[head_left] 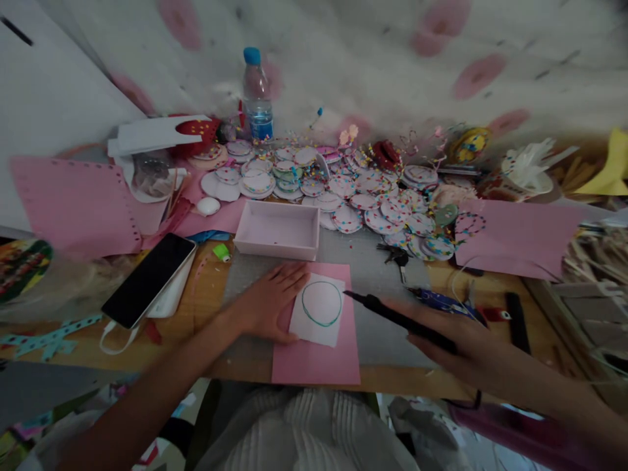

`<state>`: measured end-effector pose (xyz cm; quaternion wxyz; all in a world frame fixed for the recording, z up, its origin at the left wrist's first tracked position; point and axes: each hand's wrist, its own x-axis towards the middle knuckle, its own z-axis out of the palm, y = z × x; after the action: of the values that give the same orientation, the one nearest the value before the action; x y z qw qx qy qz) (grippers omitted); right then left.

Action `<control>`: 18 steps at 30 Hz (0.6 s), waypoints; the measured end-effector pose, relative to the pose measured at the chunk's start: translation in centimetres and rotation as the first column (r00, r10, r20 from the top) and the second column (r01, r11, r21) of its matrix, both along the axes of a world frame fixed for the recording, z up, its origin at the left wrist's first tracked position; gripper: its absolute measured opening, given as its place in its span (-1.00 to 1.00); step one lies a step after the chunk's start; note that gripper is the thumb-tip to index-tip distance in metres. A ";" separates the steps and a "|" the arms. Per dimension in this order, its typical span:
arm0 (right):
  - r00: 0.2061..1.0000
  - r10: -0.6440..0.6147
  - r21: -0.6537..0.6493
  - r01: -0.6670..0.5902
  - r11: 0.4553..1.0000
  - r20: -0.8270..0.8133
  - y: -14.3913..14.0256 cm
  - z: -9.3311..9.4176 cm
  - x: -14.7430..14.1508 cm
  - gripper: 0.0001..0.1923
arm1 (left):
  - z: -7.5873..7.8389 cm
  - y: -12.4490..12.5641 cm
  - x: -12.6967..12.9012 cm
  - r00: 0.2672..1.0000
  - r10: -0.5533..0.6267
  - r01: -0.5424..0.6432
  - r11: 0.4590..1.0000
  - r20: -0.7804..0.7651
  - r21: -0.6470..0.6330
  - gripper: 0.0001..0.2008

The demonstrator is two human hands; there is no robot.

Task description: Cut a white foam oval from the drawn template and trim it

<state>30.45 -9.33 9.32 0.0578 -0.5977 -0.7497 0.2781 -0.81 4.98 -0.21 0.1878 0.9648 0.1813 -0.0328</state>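
On the cluttered wooden table [210, 294], left hand [267, 304] flat on white paper [318, 319]; right hand [456, 343] grips black tool [392, 318]

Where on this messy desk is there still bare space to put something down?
Bare grey mat lies between the pink sheet and the right hand holding the black tool. Another strip sits right of the pink box, before the keys. Behind, the round badges crowd everything; the phone fills the left.
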 end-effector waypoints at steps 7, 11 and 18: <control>0.595 -0.640 -0.348 0.540 0.766 -0.486 -4.0 -1.1 -1.5 -0.54 | 1.8 -0.2 -1.2 0.996 0.001 0.001 1.000 0.089 -0.016 -0.20; 0.431 -0.627 -0.355 0.558 0.750 -0.649 -5.3 -2.2 -2.3 -0.56 | 1.0 -3.3 -0.5 0.960 0.235 -0.239 0.971 0.152 0.012 -0.14; 0.772 -0.365 -0.010 0.422 0.906 -0.520 -6.7 -4.9 -2.2 -0.02 | -0.9 -5.3 0.6 0.934 0.335 -0.346 0.935 0.125 0.074 0.03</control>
<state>28.27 -15.99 4.38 0.3431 -0.6420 -0.5790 0.3673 -0.21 -0.33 -1.09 0.1543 0.9269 0.3365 0.0622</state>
